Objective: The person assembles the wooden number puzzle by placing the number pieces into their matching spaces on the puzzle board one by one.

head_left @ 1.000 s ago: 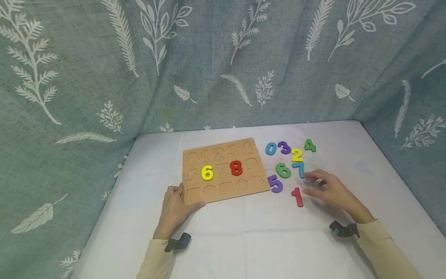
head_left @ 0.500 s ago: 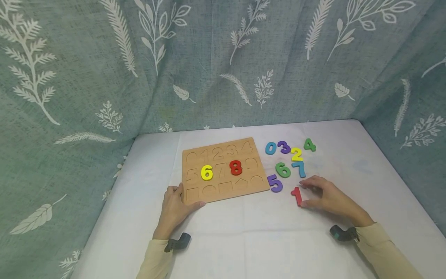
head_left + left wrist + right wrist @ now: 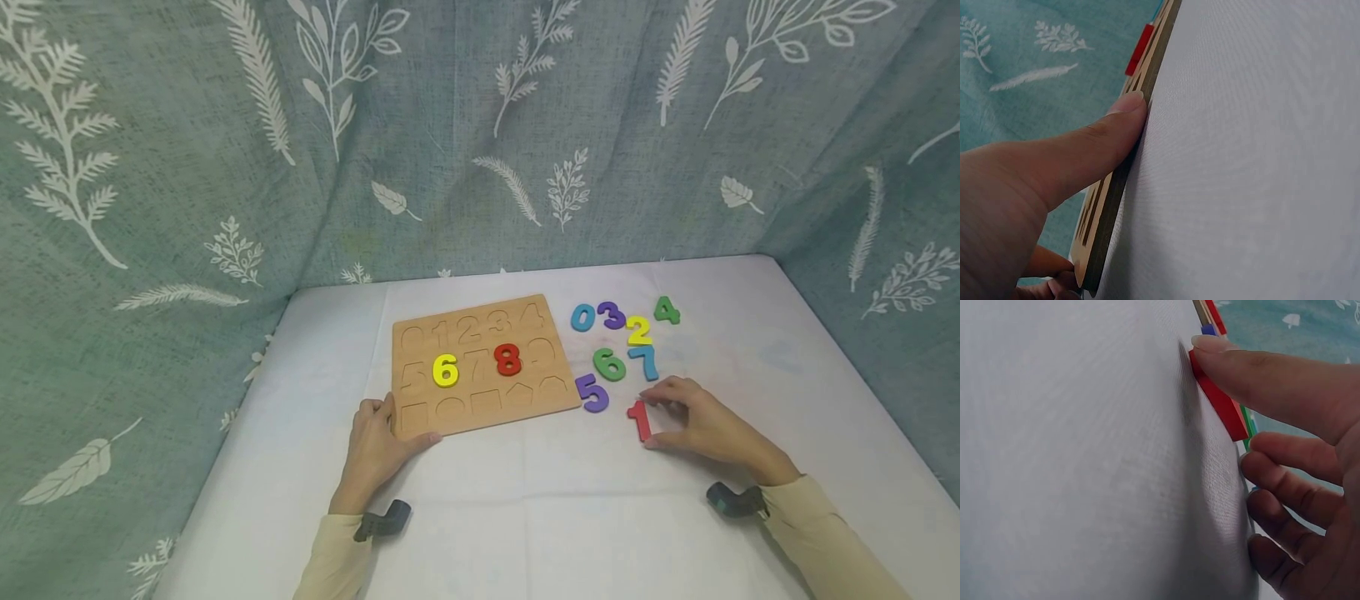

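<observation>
Red 1 (image 3: 641, 422) | right fingers (image 3: 669, 387) pinch its ends | left fingers (image 3: 366, 419) grip wooden board (image 3: 487, 343)

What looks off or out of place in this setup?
Two pieces read as 6: the yellow 6 on the board and the green 6 on the table, while none reads as 9. One may be an upside-down 9. The board also sits slightly askew to the table's far edge.

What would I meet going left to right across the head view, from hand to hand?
Left hand → yellow 6 → red 8 → blue 0 → green 6 → red 1 → right hand.
</observation>
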Demonstrator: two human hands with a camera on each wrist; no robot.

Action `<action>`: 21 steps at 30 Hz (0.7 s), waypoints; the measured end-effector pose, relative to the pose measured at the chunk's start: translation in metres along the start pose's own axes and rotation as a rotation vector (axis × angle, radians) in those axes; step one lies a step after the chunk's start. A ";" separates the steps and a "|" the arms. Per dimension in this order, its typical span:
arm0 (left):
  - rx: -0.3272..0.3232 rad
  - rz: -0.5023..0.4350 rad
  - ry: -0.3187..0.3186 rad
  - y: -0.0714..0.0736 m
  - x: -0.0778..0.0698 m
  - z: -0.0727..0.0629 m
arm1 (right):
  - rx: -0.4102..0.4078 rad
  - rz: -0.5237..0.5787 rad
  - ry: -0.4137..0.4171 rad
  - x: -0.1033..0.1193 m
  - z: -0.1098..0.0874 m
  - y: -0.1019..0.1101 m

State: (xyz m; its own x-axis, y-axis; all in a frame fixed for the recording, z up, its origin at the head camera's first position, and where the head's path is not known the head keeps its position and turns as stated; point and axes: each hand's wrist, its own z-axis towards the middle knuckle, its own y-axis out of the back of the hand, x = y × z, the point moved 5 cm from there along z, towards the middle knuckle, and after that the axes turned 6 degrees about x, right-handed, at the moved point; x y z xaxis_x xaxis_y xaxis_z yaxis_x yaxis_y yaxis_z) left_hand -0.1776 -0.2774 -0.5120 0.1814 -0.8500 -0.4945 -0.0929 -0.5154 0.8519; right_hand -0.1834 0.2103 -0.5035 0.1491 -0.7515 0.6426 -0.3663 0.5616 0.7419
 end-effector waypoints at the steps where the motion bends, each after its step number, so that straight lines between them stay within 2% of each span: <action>1: 0.000 0.001 -0.001 0.000 0.000 0.000 | -0.002 0.000 0.003 0.000 0.000 0.000; 21: 0.001 -0.006 -0.009 0.001 -0.001 -0.001 | -0.021 -0.055 0.020 0.008 0.003 -0.003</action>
State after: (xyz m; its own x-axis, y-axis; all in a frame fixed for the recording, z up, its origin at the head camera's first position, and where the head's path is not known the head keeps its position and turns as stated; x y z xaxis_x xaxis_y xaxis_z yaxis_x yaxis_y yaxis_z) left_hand -0.1769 -0.2771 -0.5102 0.1729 -0.8480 -0.5010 -0.0928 -0.5204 0.8489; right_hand -0.1845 0.2017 -0.5009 0.1870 -0.7746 0.6041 -0.3378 0.5268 0.7800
